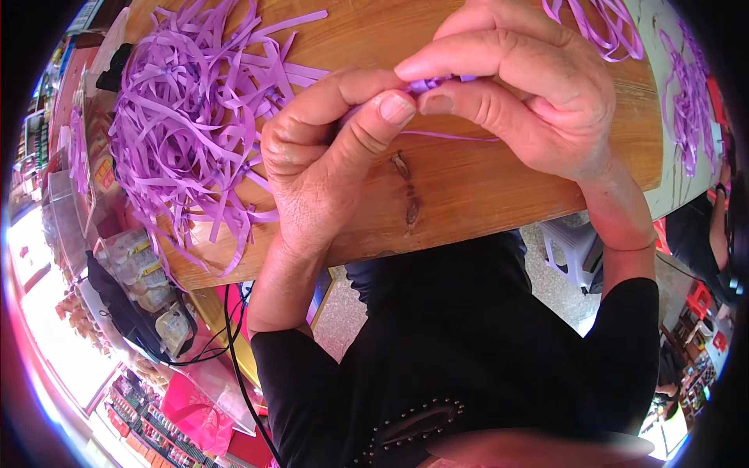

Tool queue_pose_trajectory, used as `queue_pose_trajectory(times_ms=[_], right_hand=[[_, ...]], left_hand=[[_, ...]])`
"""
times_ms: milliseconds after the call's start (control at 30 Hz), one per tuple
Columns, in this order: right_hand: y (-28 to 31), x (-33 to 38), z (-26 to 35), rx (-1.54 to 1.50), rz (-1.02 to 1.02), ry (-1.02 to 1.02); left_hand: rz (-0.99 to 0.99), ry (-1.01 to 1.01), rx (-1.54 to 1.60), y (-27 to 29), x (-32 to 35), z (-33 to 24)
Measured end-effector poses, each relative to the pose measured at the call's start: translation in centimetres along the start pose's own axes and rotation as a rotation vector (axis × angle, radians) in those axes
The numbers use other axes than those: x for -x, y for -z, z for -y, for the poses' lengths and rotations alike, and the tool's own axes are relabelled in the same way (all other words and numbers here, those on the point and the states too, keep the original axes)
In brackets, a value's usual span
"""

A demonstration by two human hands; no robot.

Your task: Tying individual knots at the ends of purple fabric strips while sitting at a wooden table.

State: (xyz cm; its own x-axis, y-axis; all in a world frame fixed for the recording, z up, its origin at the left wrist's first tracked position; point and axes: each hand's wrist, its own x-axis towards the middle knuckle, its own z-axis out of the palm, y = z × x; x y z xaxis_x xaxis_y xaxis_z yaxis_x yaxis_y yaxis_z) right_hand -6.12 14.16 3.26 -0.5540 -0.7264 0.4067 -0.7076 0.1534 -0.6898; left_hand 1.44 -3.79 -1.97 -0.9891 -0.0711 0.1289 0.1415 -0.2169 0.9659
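Note:
Both my hands meet over the wooden table (460,199), pinching a small gathered piece of purple ribbon (425,84) between them. My left hand (331,148) is closed, thumb against forefinger, at the ribbon's left end. From the other side my right hand (530,86) grips it between thumb and fingers. A thin purple strand runs beneath the fingertips toward the right hand. Most of the held ribbon is hidden by my fingers. To the left lies a large tangled heap of purple ribbon pieces (183,117), close to my left hand.
More looped purple ribbon (605,27) lies at the far right of the table, and another bunch (690,101) on a pale surface beyond. A black cable (234,343) hangs at the left. A light plastic stool (566,253) stands below the table; another person (694,234) is at the right.

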Motion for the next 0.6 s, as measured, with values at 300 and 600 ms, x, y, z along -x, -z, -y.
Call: queue_pose_trajectory(times_ms=[300, 600], right_hand=[[-2.1, 0.8, -2.0, -0.158, -0.070, 0.028], [0.0, -0.2, 0.0, -0.132, 0.028, -0.221]], left_hand=[[-0.103, 0.007, -0.018, 0.6, 0.3, 0.8], [-0.074, -0.078, -0.070, 0.8, 0.5, 1.2]])
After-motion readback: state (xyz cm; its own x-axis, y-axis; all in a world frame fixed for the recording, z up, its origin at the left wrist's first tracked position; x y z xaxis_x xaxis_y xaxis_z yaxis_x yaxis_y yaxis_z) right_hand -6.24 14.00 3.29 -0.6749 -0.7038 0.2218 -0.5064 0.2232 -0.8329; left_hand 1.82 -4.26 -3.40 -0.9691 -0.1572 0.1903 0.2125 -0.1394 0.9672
